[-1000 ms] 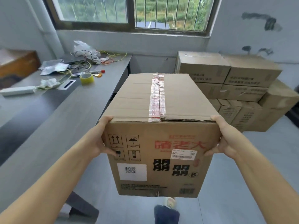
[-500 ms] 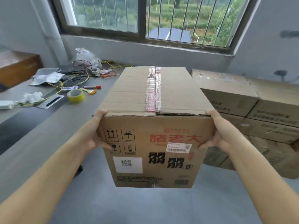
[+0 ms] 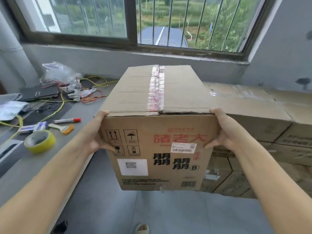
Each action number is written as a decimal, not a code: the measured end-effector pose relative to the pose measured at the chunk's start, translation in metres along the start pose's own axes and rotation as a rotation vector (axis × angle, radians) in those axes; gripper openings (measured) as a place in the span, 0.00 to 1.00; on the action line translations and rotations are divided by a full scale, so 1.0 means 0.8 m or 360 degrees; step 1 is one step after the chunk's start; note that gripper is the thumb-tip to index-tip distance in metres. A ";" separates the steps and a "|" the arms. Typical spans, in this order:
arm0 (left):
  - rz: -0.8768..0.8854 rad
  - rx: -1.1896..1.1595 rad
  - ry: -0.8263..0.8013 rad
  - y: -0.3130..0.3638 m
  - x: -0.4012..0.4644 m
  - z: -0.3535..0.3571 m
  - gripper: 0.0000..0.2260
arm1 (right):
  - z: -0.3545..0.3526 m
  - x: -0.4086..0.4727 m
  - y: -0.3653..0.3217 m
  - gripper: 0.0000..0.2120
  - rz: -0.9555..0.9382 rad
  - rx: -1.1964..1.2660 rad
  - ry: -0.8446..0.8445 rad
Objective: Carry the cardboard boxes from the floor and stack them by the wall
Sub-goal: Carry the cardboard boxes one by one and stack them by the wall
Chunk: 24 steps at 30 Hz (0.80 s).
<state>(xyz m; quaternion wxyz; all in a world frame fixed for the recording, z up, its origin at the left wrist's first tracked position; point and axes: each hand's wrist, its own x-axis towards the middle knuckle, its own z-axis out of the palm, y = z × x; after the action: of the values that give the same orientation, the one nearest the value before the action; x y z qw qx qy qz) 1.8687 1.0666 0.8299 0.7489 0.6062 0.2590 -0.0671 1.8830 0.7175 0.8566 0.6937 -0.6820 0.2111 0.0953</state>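
Cardboard box (image 3: 157,146) held off the floor, near face toward the person | left hand (image 3: 94,135) and right hand (image 3: 226,134) clamp its sides, thumbs on front | long axis points away | stack (image 3: 263,122) just beyond-right of box, under the window.

Yellow tape roll (image 3: 39,141), red-capped marker (image 3: 67,120), perhaps wires (image 3: 91,97)

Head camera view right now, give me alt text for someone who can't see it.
A person's left hand and right hand grip the sides of a taped cardboard box held in the air. A stack of boxes stands by the wall at right, under a barred window, and a cluttered grey table is at left.
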 end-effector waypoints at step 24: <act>-0.0479 0.0255 -0.0198 -0.073 0.340 0.170 0.15 | -0.043 0.357 0.106 0.17 0.0254 0.0205 0.0307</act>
<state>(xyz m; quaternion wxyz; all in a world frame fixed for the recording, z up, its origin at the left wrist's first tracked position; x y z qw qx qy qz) 2.1190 0.9817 0.6688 0.6942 0.6132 0.2937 -0.2362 2.0968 0.6432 0.6595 0.7026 -0.6231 0.3362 0.0704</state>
